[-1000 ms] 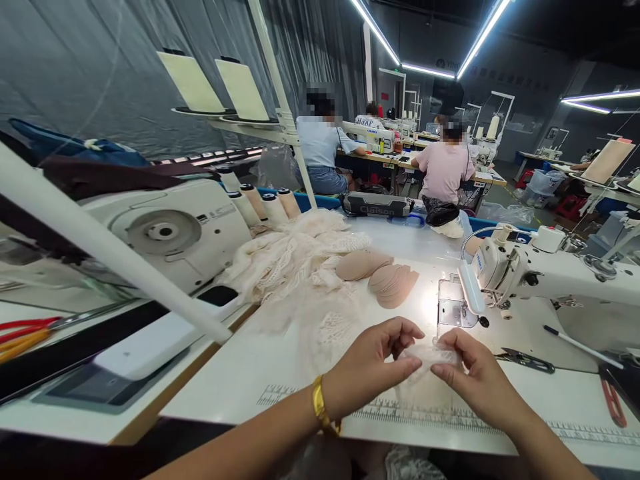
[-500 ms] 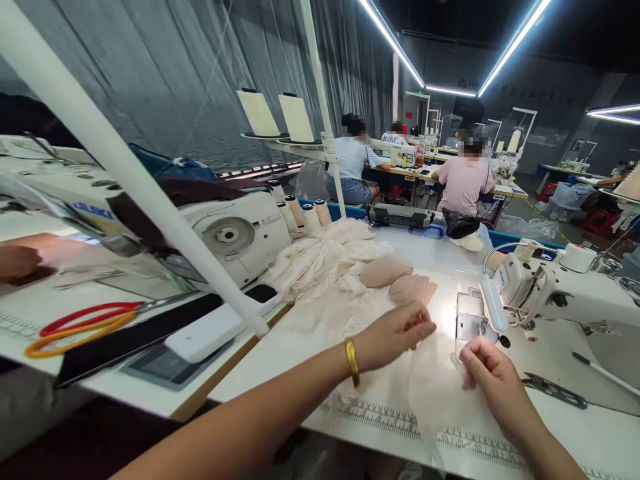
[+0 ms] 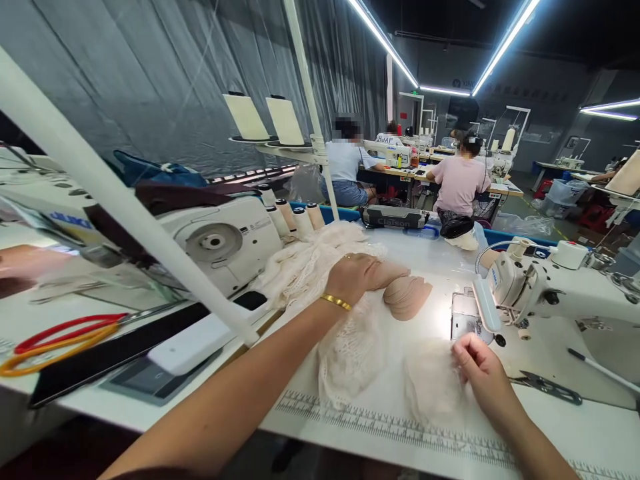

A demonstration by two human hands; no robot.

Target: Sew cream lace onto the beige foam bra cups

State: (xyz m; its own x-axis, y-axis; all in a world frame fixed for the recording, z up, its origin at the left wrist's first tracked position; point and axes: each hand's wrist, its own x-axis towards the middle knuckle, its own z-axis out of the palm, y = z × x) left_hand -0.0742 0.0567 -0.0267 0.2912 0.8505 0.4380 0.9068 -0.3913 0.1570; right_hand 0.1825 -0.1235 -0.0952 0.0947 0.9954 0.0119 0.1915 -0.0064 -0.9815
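Note:
My right hand (image 3: pixel 479 370) is closed in a pinch on the upper edge of a sheer cream fabric piece (image 3: pixel 434 383), which lies on the table in front of the sewing machine. My left hand (image 3: pixel 353 275), with a gold bangle at the wrist, reaches over to the beige cup-shaped pads. Its fingers are at the left pile of pads (image 3: pixel 387 273); blur and overlap hide their grip. A second fanned stack of beige pads (image 3: pixel 406 298) lies beside it. Under my left forearm rests a cream lace piece (image 3: pixel 350 357).
On the right stands a sewing machine (image 3: pixel 565 280) with its lamp lit, near black thread snips (image 3: pixel 550 387) and a pen (image 3: pixel 603 373). Heaped cream lace (image 3: pixel 305 267) lies at left, by thread cones (image 3: pixel 285 217). Red-and-orange-handled scissors (image 3: pixel 65 340) lie far left. Several co-workers sit beyond.
My left hand has moved away from the right hand, up and left to the beige pads. The sheer piece now lies lower on the table, still pinched by my right hand.

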